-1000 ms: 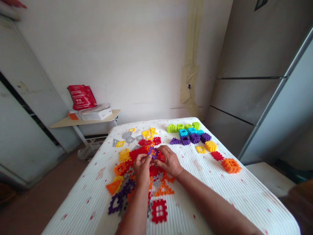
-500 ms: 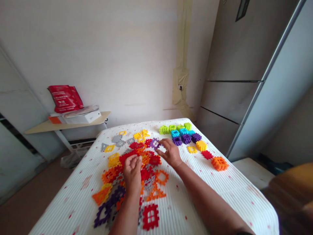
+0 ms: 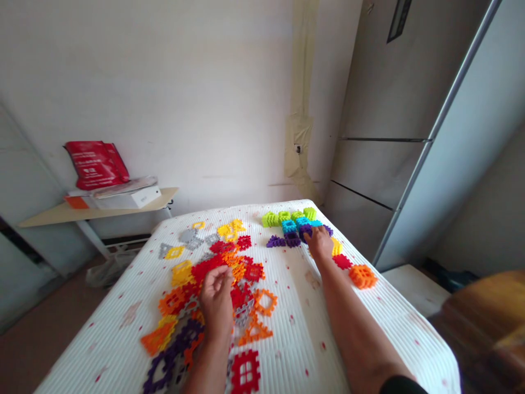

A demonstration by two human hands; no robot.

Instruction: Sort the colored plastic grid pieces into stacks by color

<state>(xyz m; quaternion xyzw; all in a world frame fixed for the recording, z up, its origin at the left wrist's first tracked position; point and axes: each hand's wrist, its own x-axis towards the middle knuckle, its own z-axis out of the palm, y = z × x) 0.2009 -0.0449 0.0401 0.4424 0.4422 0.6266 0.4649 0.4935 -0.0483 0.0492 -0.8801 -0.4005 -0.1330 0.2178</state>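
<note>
**At the table (image 3: pixel 295 306), right hand (image 3: pixel 322 241) on purple, left above the jumble**

From where I stand, the right hand reaches forward, fingers bent down over a purple stack (image 3: pixel 305 232); they hide what lies beneath, so I cannot tell whether they grip a piece or merely touch. Coming from above probably suits a stack crowded by neighbours. The left hand (image 3: pixel 215 295) hangs loosely curled over the mixed heap (image 3: pixel 207 266), nothing visible in it, perhaps simply parked near the loose pieces.

Colours seem grouped on the right so that each has its own spot. Counting there: four green stacks (image 3: pixel 284 218) at the back, three blue stacks (image 3: pixel 302 221) before them, then at least four purple groups, including a triangular one (image 3: pixel 275 241). Nearer stand one yellow stack (image 3: pixel 337 247), one low red pile (image 3: pixel 342 261) and one orange stack (image 3: pixel 363 277). The heap overlaps too much to count; one red window piece (image 3: pixel 246 372) lies at its near end.
</note>
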